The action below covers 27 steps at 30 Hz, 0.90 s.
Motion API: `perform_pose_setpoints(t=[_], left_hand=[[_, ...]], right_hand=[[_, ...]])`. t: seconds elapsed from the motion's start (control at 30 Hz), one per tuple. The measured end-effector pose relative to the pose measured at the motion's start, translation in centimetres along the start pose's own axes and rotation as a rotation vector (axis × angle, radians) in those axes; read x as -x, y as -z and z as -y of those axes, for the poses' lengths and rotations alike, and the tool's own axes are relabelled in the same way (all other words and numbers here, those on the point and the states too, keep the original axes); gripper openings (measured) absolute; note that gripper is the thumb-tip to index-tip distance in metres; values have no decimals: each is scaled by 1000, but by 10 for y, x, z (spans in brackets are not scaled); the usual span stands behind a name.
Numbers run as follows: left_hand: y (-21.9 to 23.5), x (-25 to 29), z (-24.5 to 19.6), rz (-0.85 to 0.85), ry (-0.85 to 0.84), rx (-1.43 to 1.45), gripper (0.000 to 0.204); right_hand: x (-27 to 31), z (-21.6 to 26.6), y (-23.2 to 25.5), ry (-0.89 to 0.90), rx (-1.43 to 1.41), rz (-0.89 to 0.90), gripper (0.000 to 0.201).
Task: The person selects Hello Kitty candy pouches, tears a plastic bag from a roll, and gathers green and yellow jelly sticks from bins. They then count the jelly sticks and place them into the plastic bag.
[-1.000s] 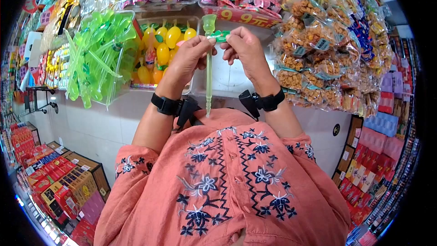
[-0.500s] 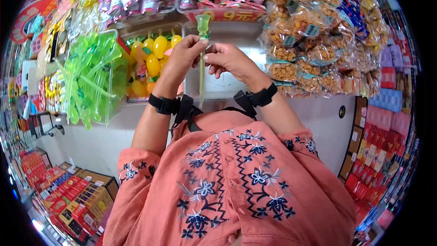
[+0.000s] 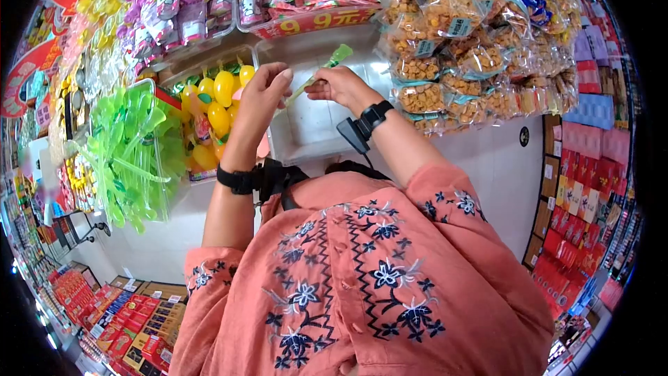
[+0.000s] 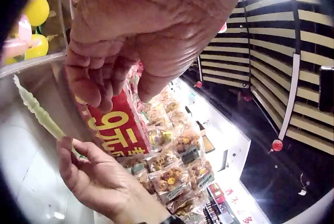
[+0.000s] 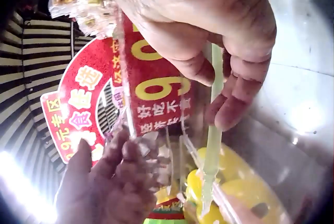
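Note:
A long pale green translucent tube [image 3: 341, 54] with a flared, cup-like top slants between the two hands in the head view. My right hand [image 3: 342, 88] pinches it below the flare, between thumb and fingers. In the right wrist view, the thin ridged end of the tube [image 5: 213, 153] points down past the fingers. My left hand [image 3: 266, 90] is raised beside the thin end, its fingers loosely bent with nothing between them. The left wrist view shows that same gap between thumb and fingers, with the tube [image 4: 39, 110] lower left in the other hand.
Beneath the hands is a clear plastic tray [image 3: 299, 145]. Left of it stand a bin of yellow mango-shaped packs [image 3: 223, 87] and a heap of similar green tubes [image 3: 125, 157]. Bagged snacks [image 3: 456, 31] pile up on the right, and a red price sign [image 3: 313, 23] edges the back.
The tube has gone from upright in the left hand to slanted in the right hand. My left hand has let go and moved left; the head view has shifted right.

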<state>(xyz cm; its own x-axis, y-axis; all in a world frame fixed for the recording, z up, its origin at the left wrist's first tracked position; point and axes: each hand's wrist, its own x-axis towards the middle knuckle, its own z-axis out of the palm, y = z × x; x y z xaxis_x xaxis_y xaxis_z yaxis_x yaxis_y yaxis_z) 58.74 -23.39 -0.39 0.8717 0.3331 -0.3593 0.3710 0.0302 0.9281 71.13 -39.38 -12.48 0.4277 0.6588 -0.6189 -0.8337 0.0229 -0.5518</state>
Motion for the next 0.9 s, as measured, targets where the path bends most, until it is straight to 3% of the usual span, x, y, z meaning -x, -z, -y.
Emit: perform_pose_setpoints(t=[0.27, 0.57, 0.67, 0.9], left_hand=[[27, 29, 5, 3, 57, 28, 40], [49, 47, 13, -51, 132, 71, 37], [55, 48, 21, -46, 137, 81, 38], [54, 48, 16, -53, 150, 77, 39]], right_hand=[[-78, -25, 44, 30, -209, -182, 27], [-106, -24, 40, -11, -313, -435, 30], [-107, -25, 48, 6, -293, -337, 30], [-106, -35, 50, 51, -405, -314, 24]])
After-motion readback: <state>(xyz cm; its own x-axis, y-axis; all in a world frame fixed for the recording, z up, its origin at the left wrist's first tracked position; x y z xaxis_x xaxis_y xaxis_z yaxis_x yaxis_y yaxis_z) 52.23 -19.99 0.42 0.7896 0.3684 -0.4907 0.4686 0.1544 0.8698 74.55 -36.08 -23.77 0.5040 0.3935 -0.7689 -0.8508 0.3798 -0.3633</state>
